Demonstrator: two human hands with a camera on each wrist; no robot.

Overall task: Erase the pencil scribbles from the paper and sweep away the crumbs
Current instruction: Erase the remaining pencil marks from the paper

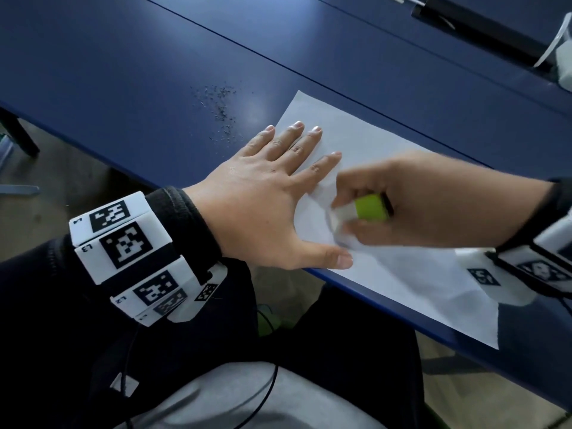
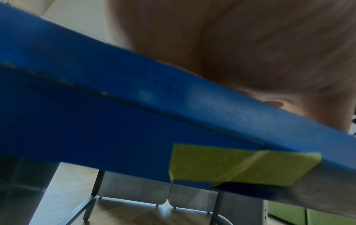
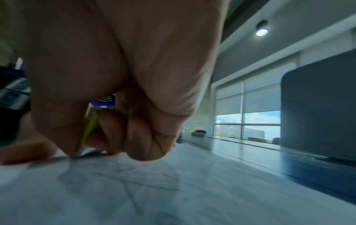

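A white sheet of paper lies along the near edge of the blue table. My left hand lies flat on the sheet's left part, fingers spread, thumb at the table's edge. My right hand grips an eraser in a green sleeve, its white tip down on the paper between my left thumb and forefinger. In the right wrist view the curled fingers hold the eraser, and faint pencil lines show on the sheet. Dark crumbs lie scattered on the table left of the paper.
A black object and something white sit at the table's far right. A seam crosses the tabletop. Yellow tape sticks to the table's front edge. A dark panel stands beyond the paper. My lap is below the edge.
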